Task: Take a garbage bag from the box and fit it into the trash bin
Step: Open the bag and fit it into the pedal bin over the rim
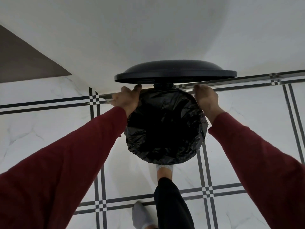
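Garbage bag, black, already sits in the trash bin, its mouth folded out over the round rim nearly all the way round; bin body itself is mostly hidden under the film. White wall takes the top of view, marble tile floor with dark grid lines below. Bin lid stands open at 12 o'clock, hinged at the back. Red sleeves reach in from 7 and 5 o'clock. Left hand at about 10 o'clock on the rim, fingers curled down over the bag edge, pinching film. Right hand at about 2 o'clock, same curl, though whether it actually pinches plastic or only presses it I cannot tell. A socked foot sits at 6 o'clock, probably on the pedal. Judgement: bag is light, thin, crinkly, slippery, tears if yanked; best held at the folded hem and tugged evenly down the outside. Back rim by the hinge looks like the last bit.
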`<state>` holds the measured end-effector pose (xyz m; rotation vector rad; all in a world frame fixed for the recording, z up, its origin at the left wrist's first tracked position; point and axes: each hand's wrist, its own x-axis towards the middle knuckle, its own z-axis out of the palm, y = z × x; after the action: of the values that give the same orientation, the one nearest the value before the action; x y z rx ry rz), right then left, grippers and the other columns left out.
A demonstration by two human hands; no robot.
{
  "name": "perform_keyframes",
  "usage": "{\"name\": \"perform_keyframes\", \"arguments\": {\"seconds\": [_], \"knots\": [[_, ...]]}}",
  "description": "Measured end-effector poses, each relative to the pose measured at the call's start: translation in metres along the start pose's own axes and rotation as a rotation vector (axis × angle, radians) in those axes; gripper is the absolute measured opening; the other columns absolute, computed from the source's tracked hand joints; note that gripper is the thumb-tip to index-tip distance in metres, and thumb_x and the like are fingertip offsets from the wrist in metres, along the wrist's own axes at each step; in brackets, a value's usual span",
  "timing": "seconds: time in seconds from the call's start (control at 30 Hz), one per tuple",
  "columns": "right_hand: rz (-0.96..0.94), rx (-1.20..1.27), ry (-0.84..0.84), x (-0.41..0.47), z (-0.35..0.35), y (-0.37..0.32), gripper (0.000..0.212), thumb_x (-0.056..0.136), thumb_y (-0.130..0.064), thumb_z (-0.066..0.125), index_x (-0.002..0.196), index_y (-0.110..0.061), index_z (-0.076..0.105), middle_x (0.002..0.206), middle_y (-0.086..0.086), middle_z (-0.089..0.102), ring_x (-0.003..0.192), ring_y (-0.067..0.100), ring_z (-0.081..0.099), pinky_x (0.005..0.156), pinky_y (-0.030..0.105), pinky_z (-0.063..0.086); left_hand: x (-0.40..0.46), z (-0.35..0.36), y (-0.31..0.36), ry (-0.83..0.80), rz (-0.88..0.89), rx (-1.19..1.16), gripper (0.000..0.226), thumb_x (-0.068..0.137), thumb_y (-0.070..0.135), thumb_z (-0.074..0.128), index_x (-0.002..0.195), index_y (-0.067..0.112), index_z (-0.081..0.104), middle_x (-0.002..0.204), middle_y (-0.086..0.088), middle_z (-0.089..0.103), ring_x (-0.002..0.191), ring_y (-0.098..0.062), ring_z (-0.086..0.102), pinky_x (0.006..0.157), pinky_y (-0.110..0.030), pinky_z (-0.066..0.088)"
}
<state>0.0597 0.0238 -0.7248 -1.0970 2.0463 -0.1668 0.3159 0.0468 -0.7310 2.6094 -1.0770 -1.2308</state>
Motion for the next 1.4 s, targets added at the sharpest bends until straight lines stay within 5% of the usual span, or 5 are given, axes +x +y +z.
{"name": "perform_keyframes", "arguments": {"seconds": [0.43, 0.67, 0.8, 1.17, 1.4], "knots": [[0.222, 0.260, -0.070, -0.011, 0.024, 0.013, 0.072, 0.083, -0.061, 0.047, 0.127, -0.006, 0.065, 0.123, 0.014, 0.069, 0.114, 0.035, 0.063, 0.099, 0.037, 0.049, -0.010, 0.024, -0.030, -0.086, 0.103, -0.232, 0.064, 0.104, 0.061, 0.031, 0.129, 0.011, 0.061, 0.119, -0.008, 0.065, 0.115, -0.028, 0.059, 0.092, -0.035, 0.040], [0.205, 0.266, -0.018, -0.007, 0.008, 0.033, 0.074, 0.079, -0.068, 0.031, 0.111, -0.016, 0.073, 0.120, 0.011, 0.072, 0.113, 0.034, 0.063, 0.104, 0.044, 0.044, -0.026, 0.012, -0.036, 0.051, -0.035, -0.272, 0.064, 0.102, 0.061, 0.034, 0.149, 0.018, 0.043, 0.155, -0.021, 0.031, 0.143, -0.041, 0.027, 0.114, -0.052, 0.026], [0.194, 0.150, -0.009, -0.025, 0.017, 0.044, 0.062, 0.100, -0.052, 0.029, 0.121, -0.008, 0.069, 0.115, 0.016, 0.065, 0.099, 0.030, 0.050, 0.085, 0.034, 0.033, -0.028, 0.020, -0.048, -0.060, -0.043, -0.319, 0.064, 0.104, 0.058, 0.028, 0.148, 0.014, 0.041, 0.150, -0.018, 0.047, 0.138, -0.037, 0.043, 0.117, -0.051, 0.033], [0.268, 0.377, -0.129, -0.023, 0.018, 0.037, 0.062, 0.086, -0.057, 0.044, 0.118, -0.010, 0.069, 0.114, 0.008, 0.070, 0.102, 0.031, 0.064, 0.093, 0.039, 0.051, -0.032, 0.018, -0.050, -0.087, 0.009, -0.375, 0.051, 0.106, 0.050, 0.032, 0.136, 0.013, 0.052, 0.134, -0.009, 0.057, 0.132, -0.032, 0.050, 0.110, -0.044, 0.038], [0.300, 0.489, 0.141, -0.067, -0.002, 0.067, 0.025, 0.092, -0.034, 0.050, 0.094, -0.017, 0.069, 0.083, 0.000, 0.064, 0.090, 0.022, 0.056, 0.079, 0.030, 0.037, -0.080, 0.015, -0.076, 0.248, -0.100, -0.449, 0.045, 0.099, 0.052, 0.047, 0.128, 0.019, 0.055, 0.141, -0.011, 0.041, 0.134, -0.032, 0.037, 0.101, -0.042, 0.038]]}}
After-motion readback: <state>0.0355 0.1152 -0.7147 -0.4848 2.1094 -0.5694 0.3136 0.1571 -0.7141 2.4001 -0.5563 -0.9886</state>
